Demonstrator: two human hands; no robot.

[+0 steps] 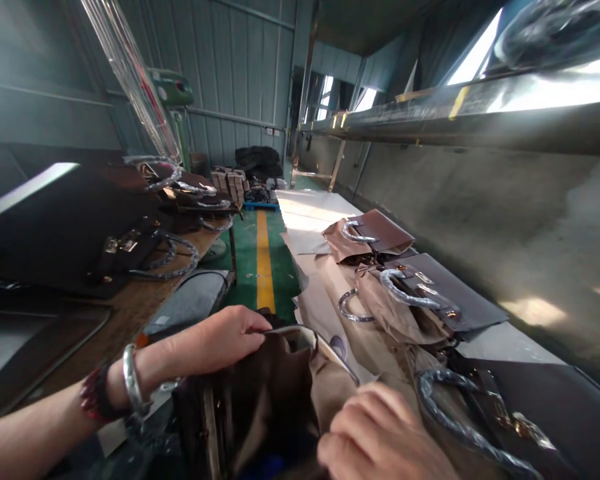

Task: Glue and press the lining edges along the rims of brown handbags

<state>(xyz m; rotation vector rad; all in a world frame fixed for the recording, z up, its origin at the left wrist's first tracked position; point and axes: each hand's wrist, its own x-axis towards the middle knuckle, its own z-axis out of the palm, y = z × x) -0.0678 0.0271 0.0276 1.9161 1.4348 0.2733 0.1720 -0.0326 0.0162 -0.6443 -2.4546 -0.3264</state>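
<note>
A dark brown handbag [260, 407] stands open at the bottom centre, with tan paper stuffing [333, 387] showing inside it. My left hand [220, 340] is closed on the bag's upper rim, a silver bangle and a dark bracelet at its wrist. My right hand [380, 433] rests with fingers curled on the tan paper at the bag's right side. What its fingertips hold is hidden.
More brown handbags [375, 237] with plastic-wrapped handles lie along the paper-covered table [310, 213] on the right, one [530, 407] close by my right hand. Dark bags [80, 233] cover the wooden bench at left. A green floor aisle with a yellow line [264, 260] runs between.
</note>
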